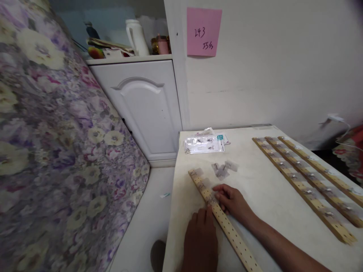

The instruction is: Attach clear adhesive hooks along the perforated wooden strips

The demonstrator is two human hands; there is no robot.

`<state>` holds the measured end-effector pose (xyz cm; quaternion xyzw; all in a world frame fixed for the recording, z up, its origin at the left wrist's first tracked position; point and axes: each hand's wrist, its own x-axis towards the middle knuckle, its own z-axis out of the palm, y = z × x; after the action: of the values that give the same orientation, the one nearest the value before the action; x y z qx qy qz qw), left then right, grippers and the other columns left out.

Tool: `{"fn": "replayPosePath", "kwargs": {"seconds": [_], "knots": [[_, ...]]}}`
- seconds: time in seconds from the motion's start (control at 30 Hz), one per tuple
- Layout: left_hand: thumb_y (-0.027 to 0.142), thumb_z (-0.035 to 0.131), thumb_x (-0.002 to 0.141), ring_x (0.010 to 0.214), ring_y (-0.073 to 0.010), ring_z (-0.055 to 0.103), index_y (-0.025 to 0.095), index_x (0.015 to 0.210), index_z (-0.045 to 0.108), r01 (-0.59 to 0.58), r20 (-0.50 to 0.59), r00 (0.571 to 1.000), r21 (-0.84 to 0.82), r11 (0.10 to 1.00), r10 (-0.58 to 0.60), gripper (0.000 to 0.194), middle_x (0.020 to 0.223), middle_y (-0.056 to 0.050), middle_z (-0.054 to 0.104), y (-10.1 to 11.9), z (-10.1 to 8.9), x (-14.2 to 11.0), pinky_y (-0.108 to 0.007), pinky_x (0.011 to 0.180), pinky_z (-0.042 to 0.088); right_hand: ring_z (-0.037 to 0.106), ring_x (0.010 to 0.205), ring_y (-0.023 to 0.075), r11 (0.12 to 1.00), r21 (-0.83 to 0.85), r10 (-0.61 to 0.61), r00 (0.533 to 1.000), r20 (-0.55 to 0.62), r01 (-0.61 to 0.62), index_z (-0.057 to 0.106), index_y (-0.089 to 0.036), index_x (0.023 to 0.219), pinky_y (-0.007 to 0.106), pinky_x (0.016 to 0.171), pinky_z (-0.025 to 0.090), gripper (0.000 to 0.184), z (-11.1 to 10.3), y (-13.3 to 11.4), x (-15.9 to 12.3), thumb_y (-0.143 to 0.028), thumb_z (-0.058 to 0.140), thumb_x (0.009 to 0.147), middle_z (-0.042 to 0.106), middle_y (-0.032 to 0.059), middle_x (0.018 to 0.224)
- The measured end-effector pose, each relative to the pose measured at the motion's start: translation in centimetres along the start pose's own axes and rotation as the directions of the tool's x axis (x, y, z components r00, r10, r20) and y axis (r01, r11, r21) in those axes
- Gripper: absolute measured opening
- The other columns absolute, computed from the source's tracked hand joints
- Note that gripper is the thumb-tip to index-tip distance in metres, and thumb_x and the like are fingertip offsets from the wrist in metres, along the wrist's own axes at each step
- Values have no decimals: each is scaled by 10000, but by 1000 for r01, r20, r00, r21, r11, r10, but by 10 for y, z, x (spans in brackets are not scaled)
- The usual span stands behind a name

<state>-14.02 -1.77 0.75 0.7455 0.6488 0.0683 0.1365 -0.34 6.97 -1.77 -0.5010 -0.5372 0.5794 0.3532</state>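
Observation:
A long, narrow wooden strip [231, 228] with rows of small holes lies at a slant across the near part of the table. Clear plastic adhesive hooks [202, 186] sit along its far end. My left hand [200, 232] is closed against the strip's left edge, fingertips near the third clear patch. From the other side, my right hand [234, 202] reaches the strip with fingers curled in a pinch; what lies between them is hidden. Just beyond it, several loose clear adhesive hooks [221, 170] rest on the table.
Several similar wooden strips [302, 187] bearing clear hooks lie on the right of the white table [263, 211]. Clear blister packaging [204, 144] is at the far left corner. A white cabinet [144, 113] stands behind, and a floral curtain [56, 151] hangs at left.

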Motion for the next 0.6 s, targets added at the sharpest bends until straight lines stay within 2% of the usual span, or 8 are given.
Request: {"fn": "replayPosePath", "kwargs": {"seconds": [0.6], "knots": [[-4, 373, 795, 970, -231, 516, 124, 1320, 438, -37, -35, 999, 25, 999, 38, 545, 1112, -116, 565, -2, 3, 0, -419, 867, 450, 433, 357, 77, 1000, 23, 2, 1000, 12, -3, 577, -180, 955, 197, 362, 350, 258, -1, -3, -1, -341, 565, 754, 481, -91, 486]]}}
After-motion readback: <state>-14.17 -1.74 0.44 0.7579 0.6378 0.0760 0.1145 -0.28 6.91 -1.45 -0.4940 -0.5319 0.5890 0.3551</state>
